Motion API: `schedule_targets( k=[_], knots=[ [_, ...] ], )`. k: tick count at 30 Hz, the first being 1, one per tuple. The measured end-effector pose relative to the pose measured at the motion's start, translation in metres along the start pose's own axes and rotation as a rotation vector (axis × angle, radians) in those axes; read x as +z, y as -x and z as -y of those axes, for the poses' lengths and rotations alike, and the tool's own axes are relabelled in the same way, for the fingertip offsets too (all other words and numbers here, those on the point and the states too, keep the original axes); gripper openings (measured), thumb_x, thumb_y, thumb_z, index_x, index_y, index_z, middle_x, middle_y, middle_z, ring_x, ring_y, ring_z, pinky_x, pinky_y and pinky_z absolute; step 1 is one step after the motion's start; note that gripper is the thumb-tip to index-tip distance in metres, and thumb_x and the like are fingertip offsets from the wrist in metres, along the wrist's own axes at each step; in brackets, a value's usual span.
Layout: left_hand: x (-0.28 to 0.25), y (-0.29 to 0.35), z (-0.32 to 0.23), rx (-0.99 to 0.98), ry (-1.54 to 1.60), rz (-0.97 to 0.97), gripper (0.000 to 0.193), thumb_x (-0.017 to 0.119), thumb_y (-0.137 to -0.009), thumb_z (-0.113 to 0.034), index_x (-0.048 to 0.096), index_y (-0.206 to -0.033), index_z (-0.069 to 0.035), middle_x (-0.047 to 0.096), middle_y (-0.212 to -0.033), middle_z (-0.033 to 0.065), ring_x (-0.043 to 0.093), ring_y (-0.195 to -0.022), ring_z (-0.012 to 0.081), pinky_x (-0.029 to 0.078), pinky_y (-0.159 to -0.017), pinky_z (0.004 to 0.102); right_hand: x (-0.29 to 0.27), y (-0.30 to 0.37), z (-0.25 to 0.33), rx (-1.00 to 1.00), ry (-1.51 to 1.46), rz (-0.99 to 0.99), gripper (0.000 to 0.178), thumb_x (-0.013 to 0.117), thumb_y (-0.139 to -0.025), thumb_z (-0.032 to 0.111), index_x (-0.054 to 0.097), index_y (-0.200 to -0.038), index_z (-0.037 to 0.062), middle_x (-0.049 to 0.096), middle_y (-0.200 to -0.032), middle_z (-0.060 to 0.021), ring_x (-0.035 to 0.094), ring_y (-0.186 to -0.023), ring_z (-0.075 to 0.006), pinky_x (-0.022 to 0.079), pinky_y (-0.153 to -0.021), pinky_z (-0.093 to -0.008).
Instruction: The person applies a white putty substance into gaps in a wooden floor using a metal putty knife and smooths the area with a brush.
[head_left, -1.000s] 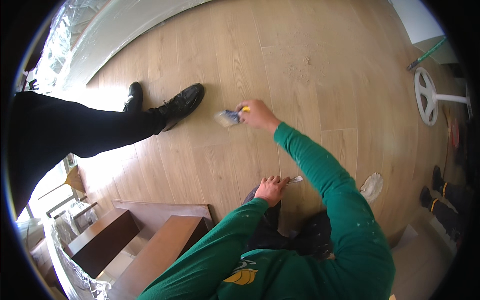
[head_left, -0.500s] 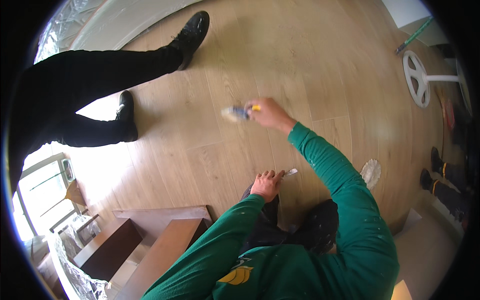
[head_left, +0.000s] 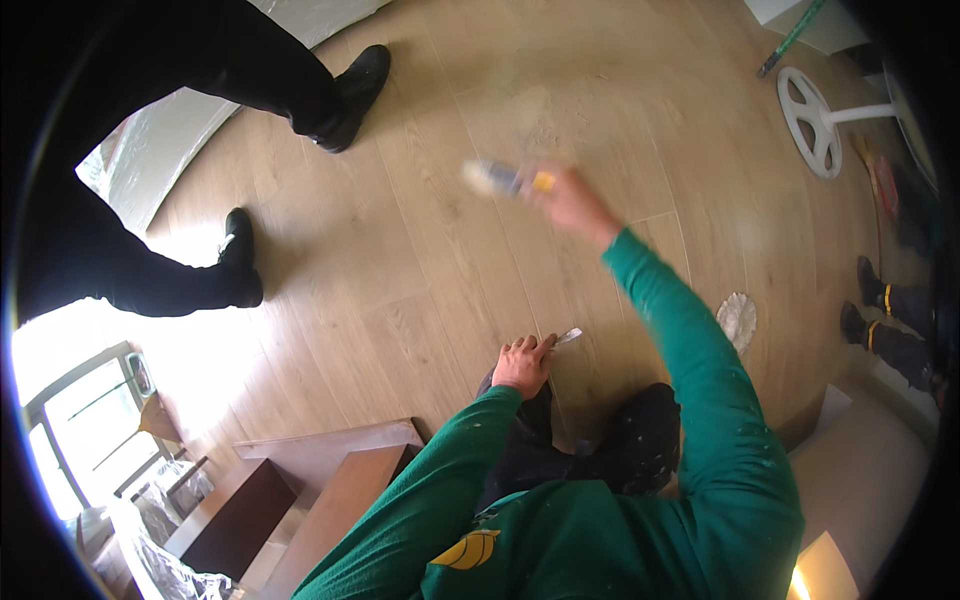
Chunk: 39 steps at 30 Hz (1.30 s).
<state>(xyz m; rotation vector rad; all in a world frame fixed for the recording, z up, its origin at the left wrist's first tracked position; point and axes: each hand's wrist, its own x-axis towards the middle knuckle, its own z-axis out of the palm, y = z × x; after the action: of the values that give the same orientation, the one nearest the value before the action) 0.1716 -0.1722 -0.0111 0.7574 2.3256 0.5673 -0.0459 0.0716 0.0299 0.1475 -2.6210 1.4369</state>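
Note:
My right hand point(head_left: 568, 203) grips a paintbrush point(head_left: 492, 178) with pale bristles, a blue-grey band and some yellow near the fingers. Motion smears both the brush and the hand, which are out over the wood-plank floor point(head_left: 400, 240). My left hand point(head_left: 522, 366) rests by my bent knee, its fingers curled round a small flat tool like a scraper point(head_left: 567, 337). Only a narrow whitish end of that tool sticks out past the thumb; its handle is hidden in the palm. A faint dusty patch shows on the floor beyond the brush.
At the left stands a person in black trousers and black shoes point(head_left: 355, 95). A brown wooden furniture piece point(head_left: 330, 440) lies lower left. To the right are a pale round pad point(head_left: 737, 320), a white wheel-shaped base point(head_left: 812, 120), a green-handled tool point(head_left: 792, 38) and another person's feet point(head_left: 868, 285).
My right hand and the paintbrush have moved up and to the right. The left hand keeps its hold by the knee. The view has shifted slightly, and the person in black appears in a different stance.

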Motion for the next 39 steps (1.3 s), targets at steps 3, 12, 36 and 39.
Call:
schedule_targets(
  k=[3,12,36,39],
  knots=[
    [-0.002,0.002,-0.003,-0.001,-0.01,0.001,0.041,0.056,-0.098,-0.024,0.058,-0.139,-0.02,0.065,-0.104,0.0106,0.063,-0.105,0.0314,0.049,-0.092,0.048,0.008,0.03,0.024,0.482,-0.183,0.51,0.018,0.067,-0.094,0.011,0.072,-0.11,0.0021,0.075,-0.085,-0.0116,0.072,-0.075,-0.0188,0.058,-0.071,-0.0335],
    [0.001,-0.005,-0.013,0.008,-0.002,-0.007,0.042,0.056,-0.097,-0.025,0.059,-0.138,-0.019,0.065,-0.104,0.0115,0.063,-0.106,0.0329,0.048,-0.094,0.0489,-0.121,-0.076,-0.11,0.28,0.174,-0.072,0.019,0.065,-0.095,0.016,0.074,-0.109,0.0074,0.075,-0.085,-0.0141,0.071,-0.073,-0.0235,0.057,-0.068,-0.0371],
    [0.002,-0.003,-0.013,-0.036,-0.025,0.013,0.041,0.057,-0.098,-0.029,0.059,-0.138,-0.022,0.065,-0.105,0.0106,0.063,-0.106,0.0324,0.048,-0.096,0.0484,-0.113,0.01,-0.072,0.404,0.054,0.468,0.019,0.068,-0.088,0.011,0.075,-0.105,0.005,0.075,-0.087,-0.0158,0.073,-0.079,-0.0238,0.057,-0.074,-0.0383],
    [0.009,-0.013,-0.028,0.02,-0.011,0.032,0.041,0.057,-0.098,-0.029,0.06,-0.138,-0.022,0.065,-0.105,0.0105,0.063,-0.106,0.0325,0.048,-0.096,0.0483,-0.202,-0.036,-0.155,0.631,-0.055,0.194,0.02,0.064,-0.089,0.011,0.075,-0.106,0.0063,0.076,-0.088,-0.015,0.073,-0.076,-0.0212,0.057,-0.071,-0.0376]
  ],
)
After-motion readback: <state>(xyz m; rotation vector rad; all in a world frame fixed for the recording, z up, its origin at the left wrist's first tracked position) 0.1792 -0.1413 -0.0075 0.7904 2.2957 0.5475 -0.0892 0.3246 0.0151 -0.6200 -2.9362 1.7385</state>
